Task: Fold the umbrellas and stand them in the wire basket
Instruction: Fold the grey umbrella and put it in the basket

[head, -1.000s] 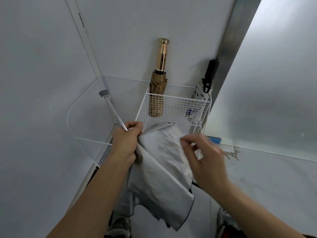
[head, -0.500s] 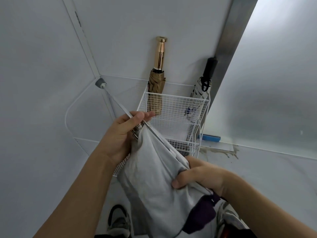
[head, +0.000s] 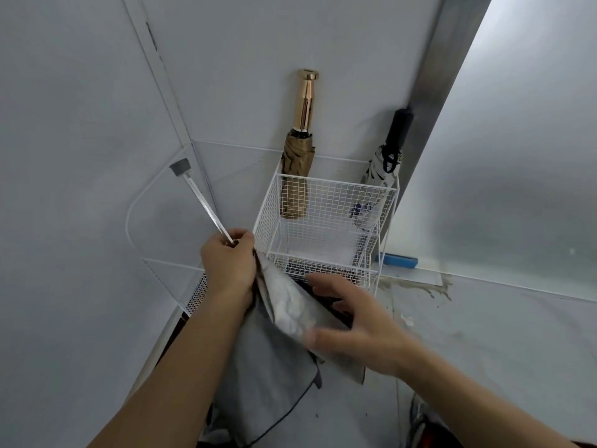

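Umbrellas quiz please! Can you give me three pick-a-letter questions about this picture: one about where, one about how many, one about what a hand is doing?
1. Where does the tan umbrella stand?
A) in the wire basket
B) on the floor
C) in a hand

2. How many umbrellas stand in the basket?
A) one
B) two
C) four

3. What does the left hand do?
A) hangs loose
B) grips the grey umbrella
C) pushes the wall

Answers: 1 A, its lower end sits inside the mesh. 2 B, the tan one and a white patterned umbrella. 3 B, it is curled round the grey umbrella by the shaft.
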Demonstrator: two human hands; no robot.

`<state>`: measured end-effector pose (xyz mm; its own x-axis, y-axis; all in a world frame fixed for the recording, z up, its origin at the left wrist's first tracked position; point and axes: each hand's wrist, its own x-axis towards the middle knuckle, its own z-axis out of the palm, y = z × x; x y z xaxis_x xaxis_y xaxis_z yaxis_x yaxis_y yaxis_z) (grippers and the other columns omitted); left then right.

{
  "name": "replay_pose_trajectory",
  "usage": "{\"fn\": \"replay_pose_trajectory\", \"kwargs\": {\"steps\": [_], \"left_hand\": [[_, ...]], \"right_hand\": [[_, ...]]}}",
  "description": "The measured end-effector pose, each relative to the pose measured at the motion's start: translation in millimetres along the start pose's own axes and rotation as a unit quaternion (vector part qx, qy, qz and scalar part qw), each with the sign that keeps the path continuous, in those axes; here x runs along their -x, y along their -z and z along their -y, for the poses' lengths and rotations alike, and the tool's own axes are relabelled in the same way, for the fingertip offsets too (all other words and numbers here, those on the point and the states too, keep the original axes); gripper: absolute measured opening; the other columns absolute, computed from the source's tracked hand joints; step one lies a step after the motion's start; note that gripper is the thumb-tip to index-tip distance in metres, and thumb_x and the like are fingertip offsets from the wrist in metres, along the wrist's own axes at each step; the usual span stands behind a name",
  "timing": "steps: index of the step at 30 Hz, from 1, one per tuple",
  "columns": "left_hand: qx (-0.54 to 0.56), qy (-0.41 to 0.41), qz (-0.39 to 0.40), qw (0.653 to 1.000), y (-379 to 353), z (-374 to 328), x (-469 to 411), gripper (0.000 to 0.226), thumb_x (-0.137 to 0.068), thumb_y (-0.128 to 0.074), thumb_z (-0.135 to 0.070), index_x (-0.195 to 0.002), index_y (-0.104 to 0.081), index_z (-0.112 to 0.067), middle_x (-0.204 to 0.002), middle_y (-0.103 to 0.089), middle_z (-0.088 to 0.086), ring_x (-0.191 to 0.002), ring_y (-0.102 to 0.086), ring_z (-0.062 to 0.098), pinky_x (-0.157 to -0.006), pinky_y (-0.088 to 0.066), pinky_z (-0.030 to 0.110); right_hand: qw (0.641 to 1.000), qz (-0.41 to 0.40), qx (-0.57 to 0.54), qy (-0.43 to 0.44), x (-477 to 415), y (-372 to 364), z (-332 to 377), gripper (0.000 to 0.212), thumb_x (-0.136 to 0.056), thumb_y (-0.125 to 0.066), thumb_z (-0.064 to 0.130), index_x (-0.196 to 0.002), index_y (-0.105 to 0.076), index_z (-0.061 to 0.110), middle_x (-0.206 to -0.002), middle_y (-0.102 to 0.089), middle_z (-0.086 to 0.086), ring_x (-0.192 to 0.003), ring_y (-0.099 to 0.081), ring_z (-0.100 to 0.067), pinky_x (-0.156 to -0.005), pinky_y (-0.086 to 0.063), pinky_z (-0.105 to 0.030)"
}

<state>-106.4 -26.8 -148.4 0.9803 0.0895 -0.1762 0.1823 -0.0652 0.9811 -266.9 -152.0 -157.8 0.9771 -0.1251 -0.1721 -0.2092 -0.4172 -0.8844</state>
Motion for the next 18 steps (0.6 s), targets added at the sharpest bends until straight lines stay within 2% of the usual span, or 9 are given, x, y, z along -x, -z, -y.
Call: {"fn": "replay_pose_trajectory", "kwargs": {"steps": [2, 4, 6, 7, 9, 11, 14, 16, 18], "left_hand": [[-0.004, -0.002, -0.008, 1.000, -1.7, 0.9, -0.5, 0.017, -0.087, -0.066, -0.002, -0.077, -0.065, -0.015, -0.072, -0.061, 0.001, -0.067, -0.056, 0.012, -0.060, -0.045, 0.016], [-0.010, -0.001, 0.017, 1.000, -2.3, -0.1, 1.0, 0.019, -0.088, -0.066, -0.004, -0.075, -0.064, -0.017, -0.073, -0.060, 0.001, -0.067, -0.055, 0.012, -0.061, -0.044, 0.017], [-0.032, -0.005, 0.056, 0.998, -2.1, -2.8, 4.4, 0.018, -0.089, -0.067, -0.006, -0.075, -0.064, -0.018, -0.073, -0.060, 0.001, -0.066, -0.054, 0.011, -0.062, -0.044, 0.017], [-0.041, -0.009, 0.069, 0.997, -1.9, -3.5, 5.6, 0.017, -0.089, -0.067, -0.007, -0.075, -0.065, -0.017, -0.072, -0.061, 0.001, -0.065, -0.054, 0.010, -0.062, -0.044, 0.017], [-0.044, -0.012, 0.067, 0.997, -2.1, -4.4, 7.1, 0.014, -0.089, -0.067, -0.007, -0.078, -0.065, -0.015, -0.072, -0.060, 0.001, -0.064, -0.054, 0.009, -0.060, -0.044, 0.015], [-0.037, -0.005, 0.047, 0.998, -2.9, -4.1, 7.1, 0.010, -0.091, -0.066, -0.008, -0.082, -0.065, -0.012, -0.075, -0.060, 0.001, -0.066, -0.053, 0.009, -0.060, -0.044, 0.014], [-0.016, 0.018, 0.035, 0.999, -6.3, -2.5, 7.4, 0.006, -0.090, -0.067, -0.008, -0.085, -0.065, -0.010, -0.074, -0.058, 0.003, -0.066, -0.053, 0.013, -0.060, -0.043, 0.019], [-0.011, 0.040, 0.046, 0.998, -8.1, -2.2, 9.3, 0.014, -0.091, -0.067, -0.009, -0.078, -0.062, -0.013, -0.069, -0.055, 0.003, -0.060, -0.048, 0.014, -0.053, -0.042, 0.020], [-0.006, 0.060, 0.058, 0.996, -7.1, -4.3, 10.7, 0.015, -0.092, -0.066, -0.010, -0.079, -0.061, -0.014, -0.070, -0.055, 0.004, -0.059, -0.048, 0.015, -0.043, -0.044, 0.020]], "right_hand": [[0.993, -0.018, 0.107, 0.035, 2.9, -7.4, -0.7, 0.085, -0.061, -0.074, 0.073, -0.136, -0.045, 0.047, -0.132, -0.046, 0.033, -0.119, -0.046, 0.009, -0.099, -0.042, -0.019], [0.982, -0.123, 0.121, 0.077, -1.2, -9.2, -5.7, 0.045, -0.077, -0.072, 0.058, -0.117, -0.064, 0.039, -0.119, -0.061, 0.027, -0.107, -0.056, 0.006, -0.094, -0.050, -0.025], [0.973, -0.223, 0.051, 0.041, -5.9, 1.8, -8.2, 0.009, -0.089, -0.068, 0.035, -0.092, -0.074, 0.029, -0.089, -0.072, 0.016, -0.082, -0.065, 0.000, -0.081, -0.056, -0.032], [0.968, -0.247, 0.019, 0.021, -6.4, 9.1, -7.2, 0.010, -0.091, -0.066, 0.034, -0.088, -0.073, 0.028, -0.082, -0.072, 0.013, -0.077, -0.065, -0.003, -0.078, -0.057, -0.032], [0.970, -0.238, 0.028, 0.051, -1.3, 20.5, -2.5, 0.019, -0.085, -0.065, 0.049, -0.095, -0.069, 0.033, -0.095, -0.070, 0.019, -0.090, -0.063, 0.003, -0.084, -0.053, -0.023], [0.977, -0.146, 0.132, 0.079, 7.1, 14.0, 1.7, 0.057, -0.073, -0.064, 0.070, -0.121, -0.056, 0.042, -0.127, -0.055, 0.027, -0.115, -0.049, 0.011, -0.099, -0.040, -0.016], [0.945, -0.029, 0.321, 0.056, 9.5, -16.9, -2.6, 0.103, -0.068, -0.059, 0.077, -0.152, -0.017, 0.036, -0.158, -0.019, 0.017, -0.141, -0.022, -0.004, -0.117, -0.022, -0.030], [0.928, -0.066, 0.361, 0.064, 4.2, -25.0, -12.7, 0.092, -0.072, -0.057, 0.064, -0.151, -0.028, 0.027, -0.157, -0.030, 0.007, -0.141, -0.032, -0.014, -0.115, -0.028, -0.036], [0.935, -0.171, 0.299, 0.089, -2.3, -18.6, -19.2, 0.053, -0.075, -0.059, 0.047, -0.123, -0.061, 0.026, -0.126, -0.064, 0.007, -0.113, -0.060, -0.014, -0.095, -0.046, -0.034]]}}
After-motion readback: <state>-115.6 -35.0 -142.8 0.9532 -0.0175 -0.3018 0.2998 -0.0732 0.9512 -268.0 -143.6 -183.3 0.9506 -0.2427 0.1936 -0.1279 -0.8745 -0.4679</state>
